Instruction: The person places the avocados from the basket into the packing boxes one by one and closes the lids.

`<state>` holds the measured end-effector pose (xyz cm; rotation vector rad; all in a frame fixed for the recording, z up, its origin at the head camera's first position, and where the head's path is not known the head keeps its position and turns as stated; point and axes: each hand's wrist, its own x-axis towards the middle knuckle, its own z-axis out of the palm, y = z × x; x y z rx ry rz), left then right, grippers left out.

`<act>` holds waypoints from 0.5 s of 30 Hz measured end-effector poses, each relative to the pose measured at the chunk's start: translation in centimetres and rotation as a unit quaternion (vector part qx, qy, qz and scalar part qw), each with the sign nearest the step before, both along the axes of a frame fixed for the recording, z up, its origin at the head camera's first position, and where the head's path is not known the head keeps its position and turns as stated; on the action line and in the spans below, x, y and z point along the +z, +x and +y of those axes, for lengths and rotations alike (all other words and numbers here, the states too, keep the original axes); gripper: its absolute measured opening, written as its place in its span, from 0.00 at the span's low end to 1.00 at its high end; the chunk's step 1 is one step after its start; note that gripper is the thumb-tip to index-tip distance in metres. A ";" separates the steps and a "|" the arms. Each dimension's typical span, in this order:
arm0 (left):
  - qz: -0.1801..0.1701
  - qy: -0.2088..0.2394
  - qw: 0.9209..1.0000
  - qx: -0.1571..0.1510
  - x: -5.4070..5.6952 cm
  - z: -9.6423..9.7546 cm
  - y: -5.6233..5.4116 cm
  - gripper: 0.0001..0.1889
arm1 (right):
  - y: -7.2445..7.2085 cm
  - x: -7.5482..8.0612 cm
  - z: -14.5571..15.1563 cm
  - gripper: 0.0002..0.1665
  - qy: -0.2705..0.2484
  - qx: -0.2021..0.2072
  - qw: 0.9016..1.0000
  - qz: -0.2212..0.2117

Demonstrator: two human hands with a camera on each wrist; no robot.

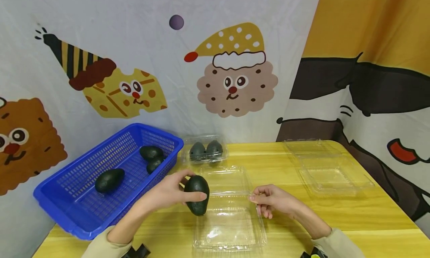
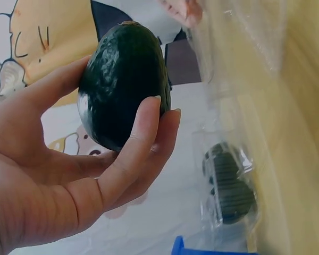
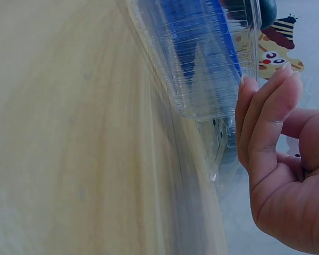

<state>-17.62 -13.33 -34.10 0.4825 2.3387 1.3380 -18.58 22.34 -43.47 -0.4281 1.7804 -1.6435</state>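
Observation:
My left hand (image 1: 171, 189) grips a dark green avocado (image 1: 197, 195), thumb across its near side and fingers behind. The avocado is held over the left side of an open clear plastic clamshell box (image 1: 231, 228), whose lid (image 1: 223, 179) lies folded back on the table. At the box's right edge, near the hinge, my right hand (image 1: 273, 201) pinches the rim between thumb and forefinger. In the right wrist view, the fingers (image 3: 268, 114) reach up to the rim of the box (image 3: 202, 64).
A blue plastic basket (image 1: 77, 172) at the left contains several avocados (image 1: 109, 180). Behind the open box stands a clear box (image 1: 188, 148) with two avocados (image 1: 214, 150) inside. More open clear boxes (image 1: 330, 176) lie at the right back. A printed cloth (image 1: 181, 97) hangs behind the table.

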 end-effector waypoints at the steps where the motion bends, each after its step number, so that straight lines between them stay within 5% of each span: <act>1: -0.004 0.005 1.000 -0.002 -0.2 0.1 0.0 0.32 | 0.0 0.0 0.0 0.25 -0.001 0.001 1.000 0.000; 15: -0.034 0.019 0.999 -0.027 -2.2 2.4 0.3 0.34 | 0.3 0.5 -0.2 0.20 0.004 -0.004 1.000 0.017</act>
